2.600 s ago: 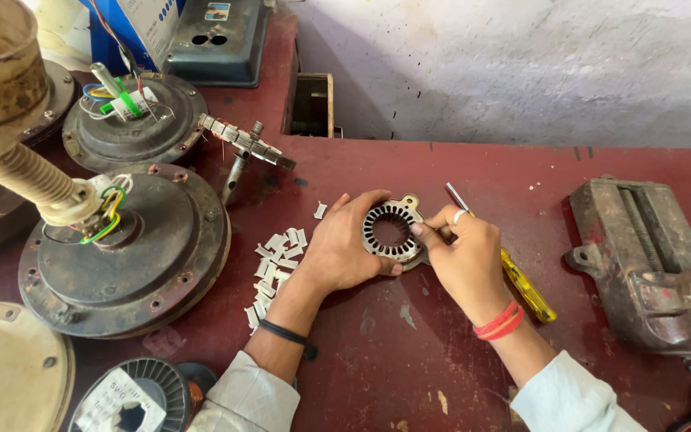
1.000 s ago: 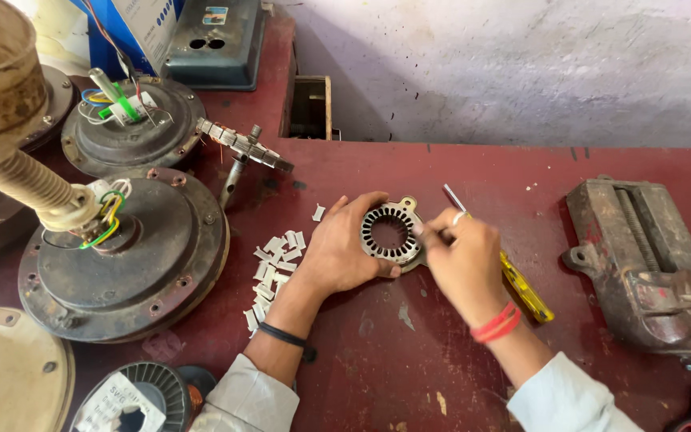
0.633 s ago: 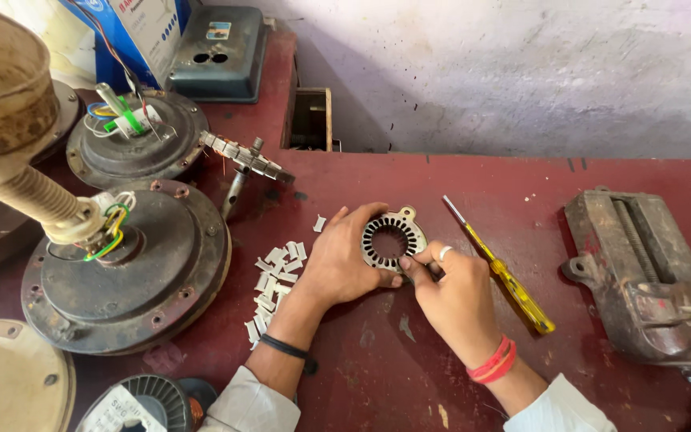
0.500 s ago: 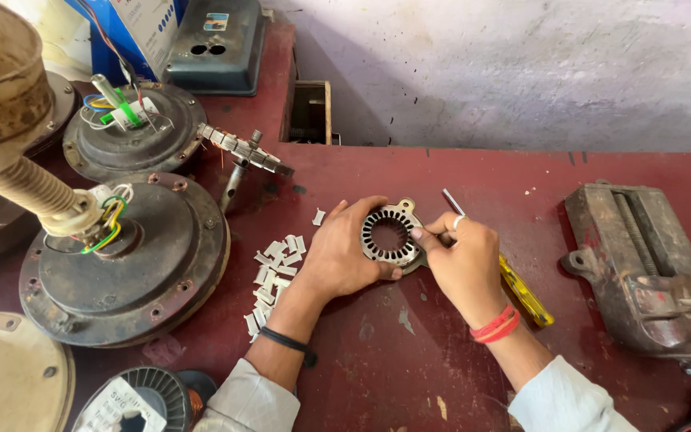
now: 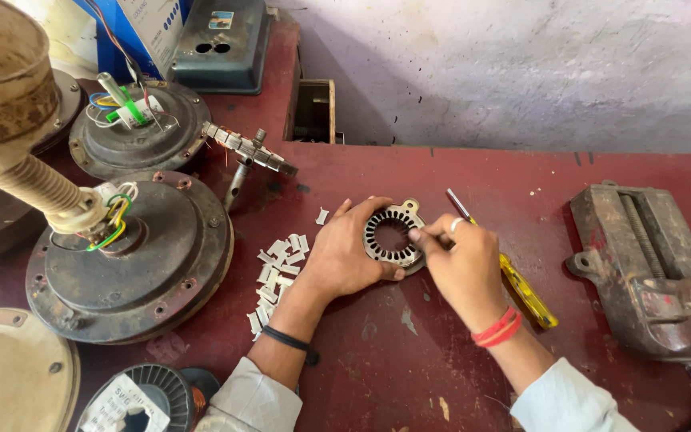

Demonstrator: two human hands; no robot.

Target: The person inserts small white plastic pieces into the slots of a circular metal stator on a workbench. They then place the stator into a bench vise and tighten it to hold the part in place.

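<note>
Two hands: both on the slotted stator ring [image 5: 393,238], which lies flat on the red counter [image 5: 457,360] between them.
Left hand [image 5: 344,258]: curled round the ring's left rim, gripping it.
Right hand [image 5: 465,268]: fingers pinched together at the ring's right edge; what they pinch cannot be told.
Screwdriver [image 5: 521,284]: yellow handle, on the counter just beside the right hand.
Paper slips [image 5: 277,276]: small white pieces scattered left of the left wrist.
Wooden box [image 5: 313,112]: open, behind the ring; contents too dark to tell.
Vise [image 5: 653,276]: at right, well apart.
</note>
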